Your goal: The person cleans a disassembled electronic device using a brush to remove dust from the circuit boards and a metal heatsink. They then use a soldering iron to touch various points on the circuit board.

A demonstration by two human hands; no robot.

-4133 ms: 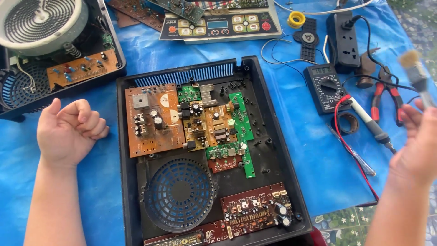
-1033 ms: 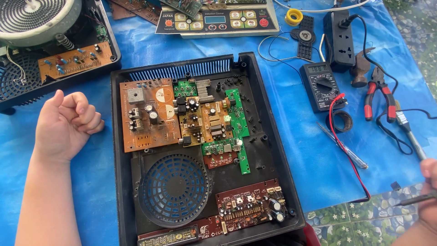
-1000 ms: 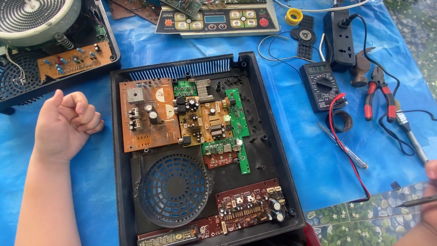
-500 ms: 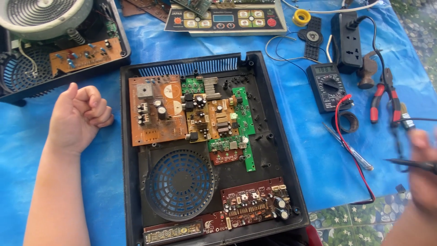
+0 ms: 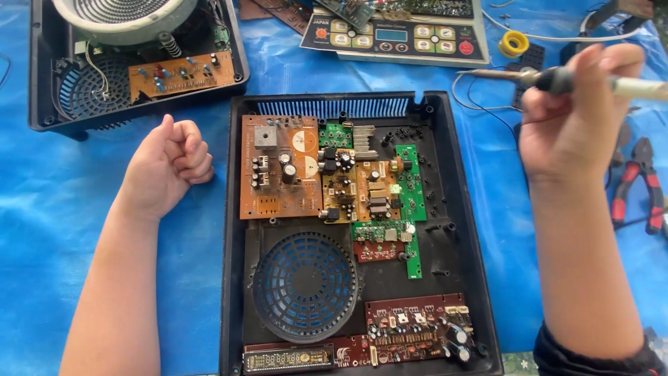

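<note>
A black plastic casing (image 5: 466,278) lies open in front of me with several circuit boards inside: an orange-brown board (image 5: 278,167), a green board (image 5: 410,209) and a dark red board (image 5: 417,327). A round fan grille (image 5: 305,285) sits in its lower half. My left hand (image 5: 167,163) rests in a fist on the blue sheet, just left of the casing. Up at the right, my right hand (image 5: 574,115) grips a soldering iron (image 5: 508,75), whose tip points left above the casing's far right corner.
A second opened black unit with a white coil (image 5: 125,14) and a small board (image 5: 181,73) stands at the far left. A control panel (image 5: 396,35), a yellow solder spool (image 5: 513,43) and red-handled pliers (image 5: 643,184) lie on the blue sheet (image 5: 42,209).
My right hand has picked up the soldering iron from the right side and raised it to the casing's far right corner. The left fist has stayed put. The view has shifted.
</note>
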